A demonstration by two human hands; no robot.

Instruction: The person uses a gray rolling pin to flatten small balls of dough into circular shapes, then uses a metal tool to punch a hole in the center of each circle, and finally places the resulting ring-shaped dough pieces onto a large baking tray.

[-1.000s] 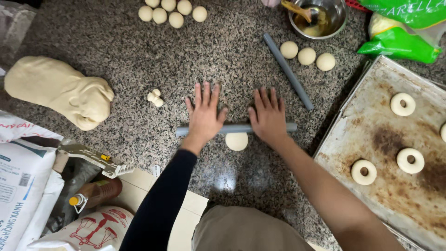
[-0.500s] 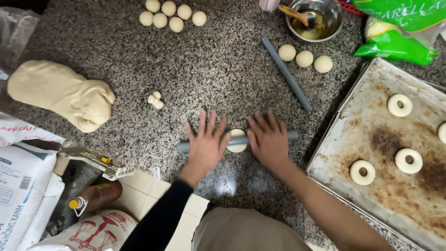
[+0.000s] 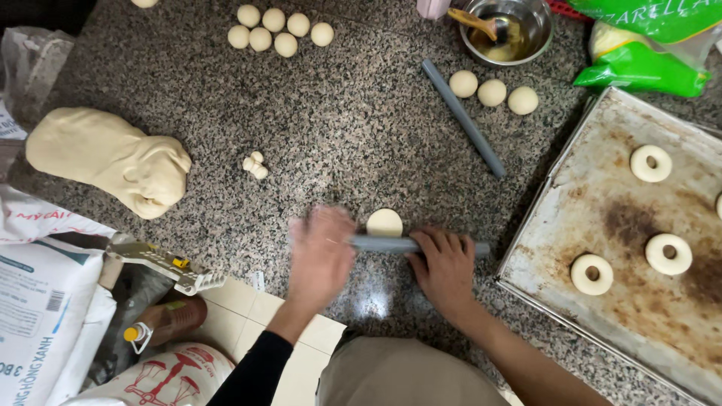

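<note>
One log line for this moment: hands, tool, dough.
left hand on grey rolling rod | right hand on rod | flat dough disc just beyond rod | granite counter

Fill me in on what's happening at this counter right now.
A person is pressing a grey rolling rod with both hands over a small flattened dough disc on the speckled granite counter. The left hand is blurred; the right hand lies flat on the rod. A second grey rod lies apart. Dough balls wait near a metal bowl, ring-shaped pieces sit on a worn baking tray, and a large dough lump lies to the left.
</note>
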